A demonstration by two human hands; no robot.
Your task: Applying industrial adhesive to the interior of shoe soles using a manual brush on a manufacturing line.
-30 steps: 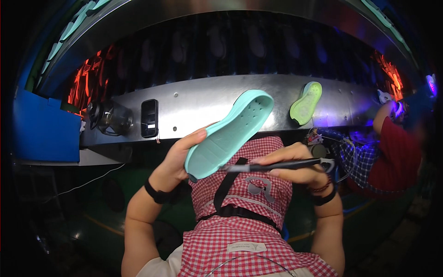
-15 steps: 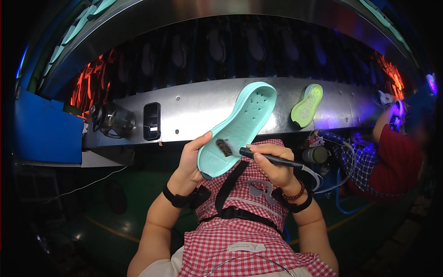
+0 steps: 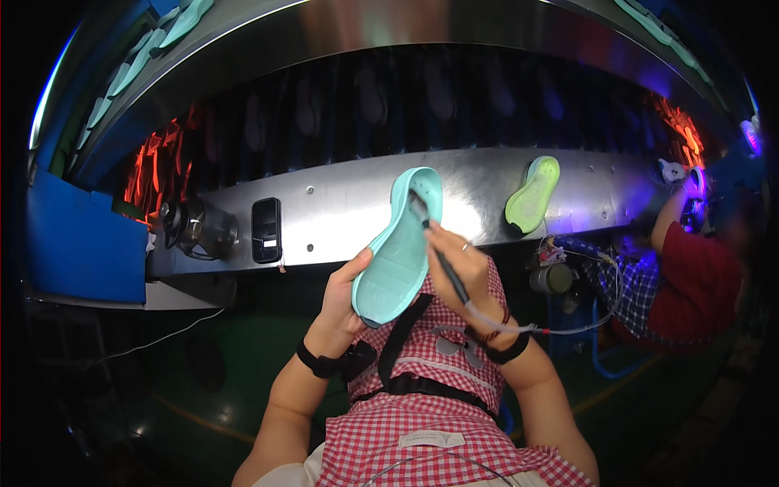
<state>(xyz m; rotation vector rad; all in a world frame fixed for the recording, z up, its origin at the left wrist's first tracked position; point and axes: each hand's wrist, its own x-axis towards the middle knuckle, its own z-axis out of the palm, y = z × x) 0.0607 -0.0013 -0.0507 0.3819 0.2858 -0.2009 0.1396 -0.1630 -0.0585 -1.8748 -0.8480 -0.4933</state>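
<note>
Pinched by its left edge near the lower end, a mint-green shoe sole [image 3: 395, 272] is held up in my left hand [image 3: 339, 300], its hollow inner side facing up. My right hand [image 3: 459, 264] is closed round a black-handled brush [image 3: 451, 277] fed by a clear tube [image 3: 495, 324]. The dark bristles touch the inside of the sole at its upper, toe end, where the small holes are partly covered. The surface in the lower half of the sole looks wet and shiny.
A metal ledge [image 3: 333, 203] carries a lime-green sole [image 3: 533, 195], a black phone [image 3: 266, 230] and a glass jug [image 3: 203, 230]. Behind it runs a dark conveyor with several soles. On the right sits a co-worker in a red top [image 3: 698, 280], beside a lidded canister [image 3: 552, 277].
The brush has moved from the lower end of the mint sole up to its toe end. My left hand has turned the sole more upright and brought it slightly nearer.
</note>
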